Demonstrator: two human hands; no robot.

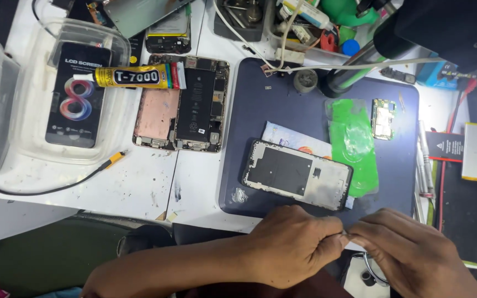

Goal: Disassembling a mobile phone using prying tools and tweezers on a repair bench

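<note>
The dark blue work mat [260, 99] looks matt and rubbery, smooth but dusty. On it, the phone frame [297, 174] shows bare grey metal around a dull black plate. The green film [353, 144] is glossy, thin plastic. The clear tub [28, 132] is smooth see-through plastic. The glue tube [131, 76] has a shiny yellow skin, perhaps soft metal. The white surface [144, 187] is scuffed and stained.

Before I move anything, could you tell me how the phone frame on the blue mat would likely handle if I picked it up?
The phone frame looks thin and stripped, so probably light. Its flat metal plate suggests it is fairly stiff, though it might flex. It lies flat on the blue mat, partly over a green film, so it should slide, not roll.
</note>
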